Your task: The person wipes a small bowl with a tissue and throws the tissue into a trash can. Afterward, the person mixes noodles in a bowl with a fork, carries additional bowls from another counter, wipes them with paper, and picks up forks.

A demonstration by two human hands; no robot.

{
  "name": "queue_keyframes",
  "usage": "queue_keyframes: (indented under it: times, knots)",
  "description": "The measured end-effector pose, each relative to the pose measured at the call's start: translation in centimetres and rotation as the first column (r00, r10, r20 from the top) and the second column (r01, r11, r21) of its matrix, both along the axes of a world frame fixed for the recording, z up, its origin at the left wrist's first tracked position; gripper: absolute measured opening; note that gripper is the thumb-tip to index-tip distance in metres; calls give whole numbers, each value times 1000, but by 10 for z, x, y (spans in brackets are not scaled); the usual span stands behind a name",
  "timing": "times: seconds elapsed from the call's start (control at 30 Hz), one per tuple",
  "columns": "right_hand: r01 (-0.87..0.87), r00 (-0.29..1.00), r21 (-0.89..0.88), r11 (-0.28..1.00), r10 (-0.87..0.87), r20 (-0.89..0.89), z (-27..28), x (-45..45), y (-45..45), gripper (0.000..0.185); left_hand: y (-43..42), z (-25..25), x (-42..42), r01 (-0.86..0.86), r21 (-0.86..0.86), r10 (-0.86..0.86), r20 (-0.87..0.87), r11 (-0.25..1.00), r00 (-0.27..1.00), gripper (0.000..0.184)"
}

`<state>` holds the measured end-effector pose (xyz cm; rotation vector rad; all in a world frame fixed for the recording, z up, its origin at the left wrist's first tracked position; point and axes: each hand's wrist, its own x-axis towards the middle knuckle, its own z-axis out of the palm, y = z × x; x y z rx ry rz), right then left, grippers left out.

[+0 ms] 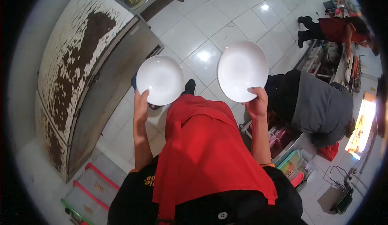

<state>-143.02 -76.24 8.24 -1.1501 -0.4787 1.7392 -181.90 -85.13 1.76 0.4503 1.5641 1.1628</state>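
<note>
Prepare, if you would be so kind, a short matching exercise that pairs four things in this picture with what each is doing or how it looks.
Column one
1. Left hand
2. Apron
3. Large cabinet
4. Right hand

Column two
A. Peeling white surface with brown patches
B. Gripping the more oval-looking plate
C. Gripping the rounder-looking plate
D. Bright red

Right pairs: 1-C, 2-D, 3-A, 4-B
</note>
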Motion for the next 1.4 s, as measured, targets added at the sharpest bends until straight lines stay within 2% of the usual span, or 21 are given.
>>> queue_keyframes:
  times: [0.07,0.13,0.17,0.23,0.3,0.33,0.43,0.5,0.57,0.63,0.67,0.7,0.73,0.83,0.93,1.07,1.17,1.23,1.3,1.4]
  knots:
    - [-27,999,40,999,26,31,10,-26,32,18,11,3,-16,-36,22,36,-12,999,999,38]
    - [-15,1000,42,999,14,20,23,-40,53,17,23,-1,-23,-118,83,114,58,990,992,37]
    - [-9,1000,47,999,8,13,29,-44,68,16,35,2,-24,-100,103,94,58,990,994,37]
    - [-25,1000,59,998,25,3,8,-32,89,16,55,10,-19,-161,93,156,52,983,986,38]
    - [9,1000,21,1000,-9,16,-1,-26,110,16,87,25,-9,-138,102,132,60,985,989,37]
    - [10,999,39,999,-8,-49,-6,-20,121,20,108,29,-1,-137,88,131,69,987,989,36]
    - [74,997,4,997,-75,19,-6,-7,157,25,159,16,15,-124,98,118,65,987,991,37]
    - [96,995,23,995,-96,-22,-20,9,192,26,198,8,22,-87,107,79,75,990,994,41]
    - [30,998,28,999,-28,-60,-47,44,217,37,241,9,45,-49,50,46,43,998,998,40]
    - [187,981,6,982,-186,-50,-46,61,251,41,286,11,70,-93,54,89,67,994,994,40]
    - [180,980,19,983,-178,-84,-48,69,264,43,297,11,77,-46,59,42,72,997,997,40]
    - [164,980,34,986,-159,-119,-45,83,283,44,311,10,89,-68,79,62,78,995,995,41]
    - [184,976,24,983,-180,-124,-39,109,321,46,366,5,109,-68,111,58,92,991,994,41]
    - [186,980,59,981,-181,-85,-30,147,378,47,427,13,143,-14,5,13,87,1000,996,42]
    - [269,963,88,959,-264,-60,-17,175,435,48,504,30,178,59,50,-63,70,997,996,42]
    - [322,947,125,938,-322,-22,-12,216,529,48,603,17,213,197,60,-200,62,979,978,44]
    - [321,947,158,934,-321,-25,-18,259,605,40,683,21,255,246,40,-247,39,969,968,44]
    - [381,924,169,909,-382,-26,-23,286,655,37,740,13,282,284,36,-284,20,958,958,44]
    - [390,918,147,909,-397,16,-36,317,693,40,807,9,306,318,44,-319,11,947,948,44]
    - [464,884,97,881,-468,20,-30,359,734,37,899,12,359,467,50,-468,25,883,883,44]
